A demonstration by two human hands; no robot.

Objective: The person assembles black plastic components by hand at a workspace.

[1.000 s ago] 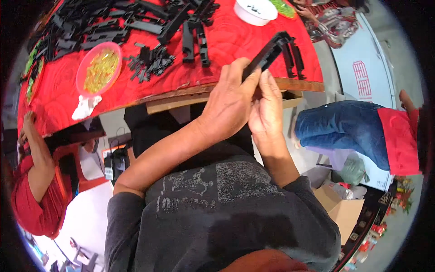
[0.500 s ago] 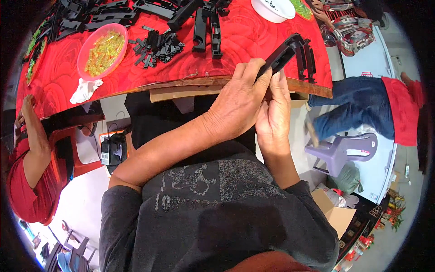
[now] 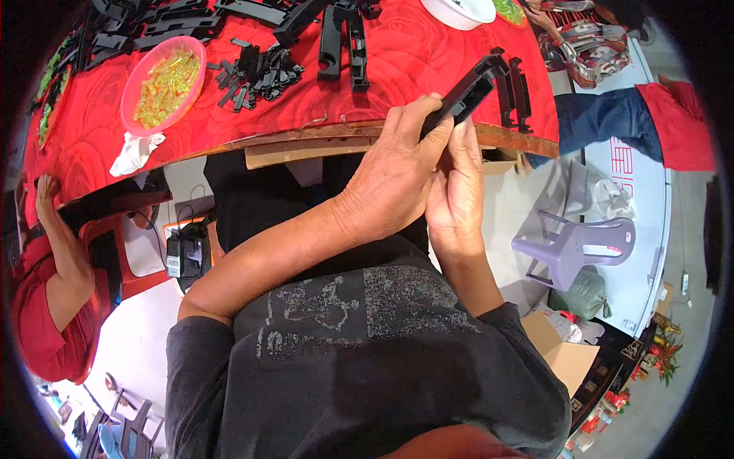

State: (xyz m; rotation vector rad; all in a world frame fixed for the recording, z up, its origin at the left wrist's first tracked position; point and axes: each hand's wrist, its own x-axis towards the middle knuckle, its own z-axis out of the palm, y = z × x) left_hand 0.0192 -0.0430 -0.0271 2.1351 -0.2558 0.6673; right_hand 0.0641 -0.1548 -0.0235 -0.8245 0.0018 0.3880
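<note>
Both of my hands are raised just in front of the table edge, closed on a long, hollow black plastic housing (image 3: 472, 90). My left hand (image 3: 397, 157) wraps its lower end, thumb and fingers around it. My right hand (image 3: 457, 183) is pressed against it from below, its fingertips partly hidden behind the left thumb. The part tilts up and away to the right. Beyond it, two similar slim black parts (image 3: 514, 93) lie on the red tablecloth (image 3: 413, 57). Whether a smaller piece sits between my fingers cannot be seen.
A pink bowl (image 3: 127, 90) of yellow clear pieces stands left, beside a pile of small black clips (image 3: 256, 75). More black housings (image 3: 180, 27) crowd the back. A white bowl (image 3: 468, 17) is far right. A red-sleeved person (image 3: 69, 298) sits left; a purple chair (image 3: 562, 241) stands right.
My hands keep their grip on the black housing with little movement. The view has shifted slightly. The person in jeans at the right has moved farther back, uncovering more of the purple chair.
</note>
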